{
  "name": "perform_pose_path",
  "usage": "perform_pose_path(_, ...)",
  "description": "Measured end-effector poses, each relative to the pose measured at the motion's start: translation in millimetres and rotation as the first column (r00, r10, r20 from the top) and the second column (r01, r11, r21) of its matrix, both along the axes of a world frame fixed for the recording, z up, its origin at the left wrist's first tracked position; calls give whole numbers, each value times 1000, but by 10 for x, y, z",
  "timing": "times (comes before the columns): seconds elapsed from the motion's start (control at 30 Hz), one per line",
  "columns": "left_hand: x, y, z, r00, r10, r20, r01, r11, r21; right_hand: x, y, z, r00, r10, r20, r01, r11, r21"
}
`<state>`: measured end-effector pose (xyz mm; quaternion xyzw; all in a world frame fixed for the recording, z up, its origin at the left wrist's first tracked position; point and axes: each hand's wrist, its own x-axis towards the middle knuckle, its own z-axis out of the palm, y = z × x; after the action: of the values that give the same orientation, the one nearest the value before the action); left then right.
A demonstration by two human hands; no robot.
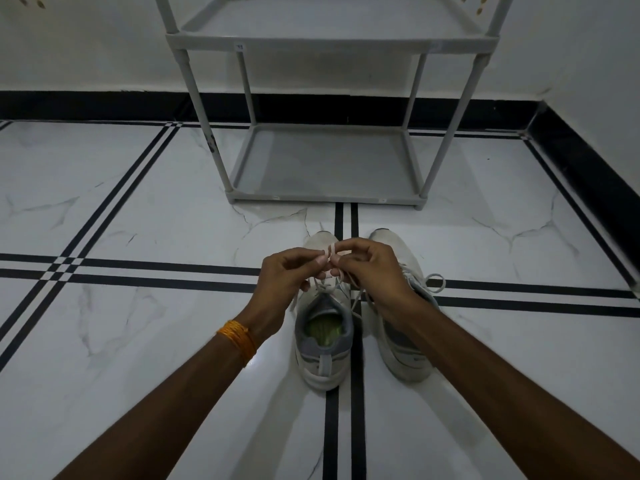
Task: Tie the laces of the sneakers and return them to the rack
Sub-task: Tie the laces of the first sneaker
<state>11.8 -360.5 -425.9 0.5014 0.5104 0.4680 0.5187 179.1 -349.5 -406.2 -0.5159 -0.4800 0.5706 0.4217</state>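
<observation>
Two white and grey sneakers stand side by side on the floor, toes pointing at the rack. The left sneaker [323,344] has a green insole. Above its tongue my left hand [289,271] and my right hand [372,268] each pinch a part of its white lace [330,252], fingertips almost touching. The right sneaker [405,351] is partly hidden by my right forearm; a lace loop [437,283] sticks out on its right side. The grey shoe rack [325,164] stands beyond the shoes with bare shelves.
The floor is white marble tile with black stripe lines [343,216]. A black skirting [104,105] runs along the white wall behind the rack and down the right side. An orange thread band [239,337] circles my left wrist.
</observation>
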Motion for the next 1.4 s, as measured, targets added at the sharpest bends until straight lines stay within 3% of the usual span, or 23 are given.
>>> perform_pose_path(0.1,-61,89,13,998,-61,32,64,991,-114,40,31,-41,990,86,116,-84,996,-30)
perform_pose_path(0.2,-74,164,24,985,-173,12,170,948,-271,38,55,-23,919,200,341,-236,969,68)
perform_pose_path(0.27,-81,218,34,972,-237,8,229,931,-284,28,70,16,852,205,481,-321,931,171)
perform_pose_path(0.37,-102,272,64,956,-289,49,291,916,-278,51,73,71,800,216,559,-400,887,230)
perform_pose_path(0.53,18,188,32,994,-111,0,109,980,-169,102,21,63,794,198,575,-406,877,258)
perform_pose_path(0.77,193,45,-54,937,114,-331,-84,991,104,41,-173,-12,887,15,462,-166,943,288)
perform_pose_path(0.9,124,63,-43,905,76,-420,-10,988,156,-8,-155,-13,746,-49,664,-265,893,363)
perform_pose_path(1.07,66,36,-20,839,75,-539,106,949,297,-94,-134,-71,533,-14,846,-439,850,291)
perform_pose_path(1.23,94,10,18,840,63,-539,122,946,301,-75,-110,-83,456,-93,885,-442,840,315)
perform_pose_path(1.4,108,168,141,927,13,-374,-15,1000,-5,-35,-97,-16,594,-120,795,-309,879,364)
